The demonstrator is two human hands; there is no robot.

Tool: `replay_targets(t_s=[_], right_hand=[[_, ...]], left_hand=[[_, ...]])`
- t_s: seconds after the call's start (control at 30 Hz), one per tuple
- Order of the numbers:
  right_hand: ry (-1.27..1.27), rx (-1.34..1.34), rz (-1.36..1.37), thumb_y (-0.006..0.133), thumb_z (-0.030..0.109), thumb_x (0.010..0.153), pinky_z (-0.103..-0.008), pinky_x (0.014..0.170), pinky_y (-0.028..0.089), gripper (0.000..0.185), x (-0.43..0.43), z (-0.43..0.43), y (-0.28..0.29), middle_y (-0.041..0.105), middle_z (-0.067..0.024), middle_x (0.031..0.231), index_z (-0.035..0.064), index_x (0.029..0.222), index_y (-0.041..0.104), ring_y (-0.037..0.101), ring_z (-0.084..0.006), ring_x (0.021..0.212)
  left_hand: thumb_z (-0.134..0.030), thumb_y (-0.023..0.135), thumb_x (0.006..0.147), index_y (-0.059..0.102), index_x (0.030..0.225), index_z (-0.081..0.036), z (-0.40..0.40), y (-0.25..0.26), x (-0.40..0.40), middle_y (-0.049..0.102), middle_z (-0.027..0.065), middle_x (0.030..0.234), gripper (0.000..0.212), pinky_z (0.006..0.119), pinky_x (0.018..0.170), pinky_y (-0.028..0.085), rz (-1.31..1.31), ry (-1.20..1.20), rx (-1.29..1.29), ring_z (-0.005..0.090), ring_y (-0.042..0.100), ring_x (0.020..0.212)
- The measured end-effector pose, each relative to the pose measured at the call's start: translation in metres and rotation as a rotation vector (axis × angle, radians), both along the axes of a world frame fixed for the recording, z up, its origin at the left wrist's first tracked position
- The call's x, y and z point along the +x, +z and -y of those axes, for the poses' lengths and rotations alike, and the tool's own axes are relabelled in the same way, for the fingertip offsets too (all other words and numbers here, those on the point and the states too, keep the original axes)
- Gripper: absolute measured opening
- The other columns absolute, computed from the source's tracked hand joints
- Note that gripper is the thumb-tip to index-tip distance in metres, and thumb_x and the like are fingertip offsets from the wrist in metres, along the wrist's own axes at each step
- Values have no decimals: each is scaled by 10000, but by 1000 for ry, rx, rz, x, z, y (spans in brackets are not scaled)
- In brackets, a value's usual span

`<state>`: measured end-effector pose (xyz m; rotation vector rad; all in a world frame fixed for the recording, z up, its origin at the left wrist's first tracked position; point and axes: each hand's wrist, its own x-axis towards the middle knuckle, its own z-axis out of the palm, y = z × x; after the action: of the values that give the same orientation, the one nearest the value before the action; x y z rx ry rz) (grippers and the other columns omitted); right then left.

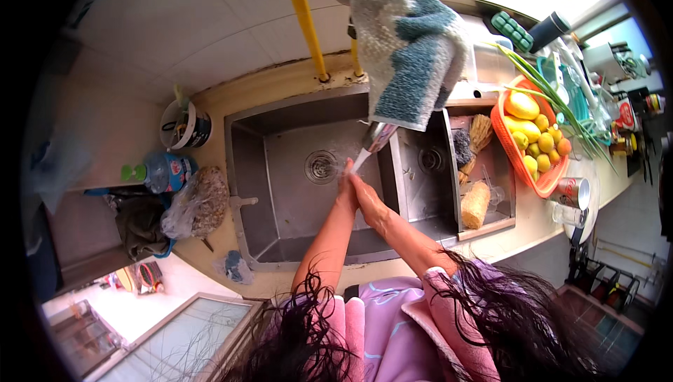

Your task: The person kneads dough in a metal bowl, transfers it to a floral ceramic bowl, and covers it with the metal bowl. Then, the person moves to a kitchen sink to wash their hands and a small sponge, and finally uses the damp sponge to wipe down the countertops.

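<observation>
My left hand (pixel 346 182) and my right hand (pixel 370 202) are pressed palm to palm over the large basin of a stainless steel sink (pixel 286 214). A water stream (pixel 362 160) runs from the metal faucet spout (pixel 379 137) onto my fingertips. Both hands look wet, and no object shows between them. How far the fingers are spread is hidden by their overlap. Left of my fingertips lies the basin's drain strainer (pixel 321 167). A white and teal towel (pixel 415 56) hangs over the upper part of the faucet, hiding it.
A smaller basin (pixel 428 193) adjoins on the right. Beyond it, a compartment holds a loofah (pixel 476 204) and a straw brush (pixel 479 135). An orange basket (pixel 549 185) carries fruit, near a Coca-Cola can (pixel 572 193). At left stand a plastic bottle (pixel 165 171) and a filled plastic bag (pixel 197 206).
</observation>
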<state>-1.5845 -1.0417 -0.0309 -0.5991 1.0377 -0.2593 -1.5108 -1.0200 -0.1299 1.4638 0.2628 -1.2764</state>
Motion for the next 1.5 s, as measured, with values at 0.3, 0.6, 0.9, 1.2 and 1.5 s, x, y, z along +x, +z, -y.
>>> replay_targets(t_s=[0.3,0.6,0.9,1.2,1.5], right_hand=[[191,-1435,-922,655,117,722,-380,786,472,329,-177,107,62,546,-165,958,67,1039,585,570,-294,877],[244,-1400,-984,607,-7,630,-431,799,482,394,-191,106,86,493,-172,965,78,1009,542,554,-351,876],[262,-1216,-362,581,146,701,-411,681,461,244,42,17,-13,601,-215,821,10,901,610,589,-377,790],[829,-1185,-346,488,405,860,-378,635,469,407,90,40,-61,626,-155,764,31,808,639,606,-305,719],[-86,-46,-252,307,540,925,-390,752,465,582,70,43,-98,566,-92,919,25,1048,549,568,-201,833]], left_hand=[[-569,296,894,230,1363,37,14,22,13,255,197,1431,769,470,1087,178,-706,420,-704,345,220,1333],[-541,231,916,283,1343,-14,20,-2,20,390,188,1313,680,437,984,298,-724,614,-570,320,394,1178],[-404,359,939,208,1397,3,5,58,15,240,124,1459,631,402,1108,169,-276,347,-868,289,235,1337],[-333,440,935,336,1351,-51,-2,57,24,378,99,1361,513,347,1036,293,63,357,-494,219,345,1260],[-319,543,900,571,1048,-41,-9,26,-23,574,47,1046,316,290,836,437,377,411,-323,138,537,939]])
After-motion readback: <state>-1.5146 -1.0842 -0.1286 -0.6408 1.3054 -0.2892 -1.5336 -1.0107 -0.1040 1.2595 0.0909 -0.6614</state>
